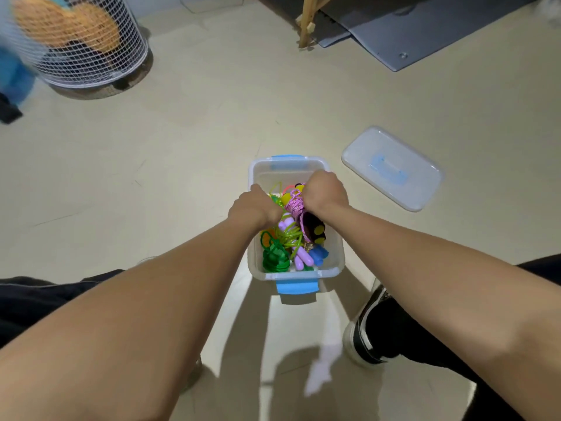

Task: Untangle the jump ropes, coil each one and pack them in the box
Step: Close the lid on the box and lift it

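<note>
Over the open box on the floor, right hand grips the coiled pink rope, left hand curled beside it, hold unclear, likely steadying; green ropes already packed, lid set aside for access.

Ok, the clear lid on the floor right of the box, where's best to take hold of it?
Grip the lid by its near long edge, coming from the box side. It lies flat on bare floor with nothing on it, and that raised rim faces the right hand, which now grips the pink rope bundle.
</note>
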